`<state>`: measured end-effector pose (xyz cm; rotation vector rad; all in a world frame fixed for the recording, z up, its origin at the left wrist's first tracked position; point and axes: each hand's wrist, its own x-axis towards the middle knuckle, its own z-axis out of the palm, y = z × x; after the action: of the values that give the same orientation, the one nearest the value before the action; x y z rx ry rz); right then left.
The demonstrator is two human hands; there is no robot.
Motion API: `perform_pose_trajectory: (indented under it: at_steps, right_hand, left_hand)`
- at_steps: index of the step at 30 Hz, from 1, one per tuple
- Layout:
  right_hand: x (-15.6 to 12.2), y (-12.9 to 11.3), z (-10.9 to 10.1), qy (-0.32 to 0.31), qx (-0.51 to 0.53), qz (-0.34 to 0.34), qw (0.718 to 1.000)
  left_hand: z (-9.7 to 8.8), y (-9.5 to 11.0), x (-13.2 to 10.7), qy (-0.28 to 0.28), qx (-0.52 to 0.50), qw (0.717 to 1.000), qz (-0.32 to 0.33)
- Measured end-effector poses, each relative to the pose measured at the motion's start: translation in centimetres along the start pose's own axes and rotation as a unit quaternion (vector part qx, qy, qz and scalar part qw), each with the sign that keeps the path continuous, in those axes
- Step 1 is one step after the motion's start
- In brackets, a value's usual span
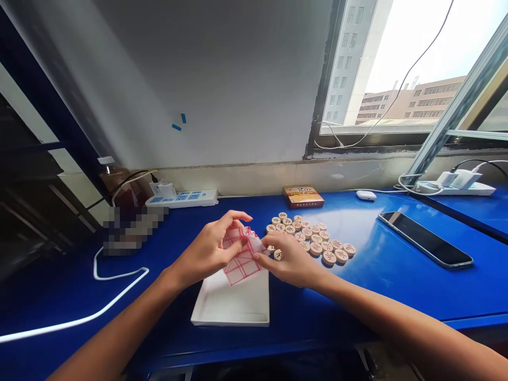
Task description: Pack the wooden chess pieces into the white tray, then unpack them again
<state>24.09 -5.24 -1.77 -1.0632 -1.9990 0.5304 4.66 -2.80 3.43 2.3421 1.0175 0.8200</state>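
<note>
Between my two hands is a folded white sheet with red grid lines, a xiangqi board sheet (pixel 243 264). My left hand (pixel 216 243) pinches its left and upper part between thumb and fingers. At the sheet's right edge, my right hand (pixel 288 258) grips with thumb and fingertips. Below them lies an open, shallow white box tray (pixel 232 301), partly covered by the sheet and my left hand. Round wooden xiangqi pieces (pixel 316 248) with red or black characters lie in a group just beyond my right hand, which hides a few of them.
An orange-brown box lid (pixel 304 197) sits near the wall. A phone (pixel 424 238) and a white earbud case (pixel 365 196) lie to the right. Power strips (pixel 186 198) with cables stand at the back on both sides. A white cable (pixel 79 320) crosses the left, near a bottle (pixel 119 180).
</note>
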Motion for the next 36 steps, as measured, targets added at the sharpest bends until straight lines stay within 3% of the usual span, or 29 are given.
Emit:
perform_pose_trajectory:
  at_steps: [6, 11, 14, 16, 20, 22, 30, 33, 34, 36]
  right_hand:
    - [0.3, 0.3, -0.2, 0.038, 0.044, 0.011, 0.998]
    - [0.2, -0.5, 0.0, 0.034, 0.019, -0.026, 0.999]
    - [0.4, -0.5, 0.2, 0.031, 0.055, -0.006, 0.998]
    - [0.6, -0.3, 0.1, 0.037, 0.095, 0.028, 0.994]
    - [0.9, 0.4, -0.7, 0.061, 0.153, 0.072, 0.984]
    - [0.9, 0.6, -1.0, 0.066, 0.169, 0.080, 0.980]
    - [0.8, 0.6, -1.2, 0.035, 0.152, 0.094, 0.983]
    - [0.8, 0.7, -2.3, 0.138, 0.054, 0.032, 0.988]
    - [0.7, 0.6, -2.8, 0.187, -0.002, -0.018, 0.982]
    - [0.5, 0.5, -3.8, 0.254, -0.101, -0.140, 0.952]
  left_hand:
    - [-0.2, -0.3, 0.3, 0.073, -0.095, 0.993, -0.016]
    - [-0.3, -0.4, 0.3, 0.093, -0.125, 0.987, -0.023]
    - [-0.1, -0.1, 0.2, 0.106, -0.181, 0.977, -0.025]
    - [0.1, 0.0, 0.3, 0.092, -0.251, 0.962, -0.059]
    - [1.0, -0.6, 0.7, 0.009, -0.355, 0.926, -0.125]
    - [1.5, -1.0, 0.9, -0.009, -0.351, 0.928, -0.125]
    - [2.3, -1.6, 0.9, 0.014, -0.320, 0.940, -0.116]
    - [1.7, -1.4, 0.8, 0.059, -0.289, 0.943, -0.155]
    - [1.4, -1.3, 0.7, 0.049, -0.305, 0.933, -0.182]
    - [0.9, -1.0, 0.6, -0.045, -0.379, 0.892, -0.240]
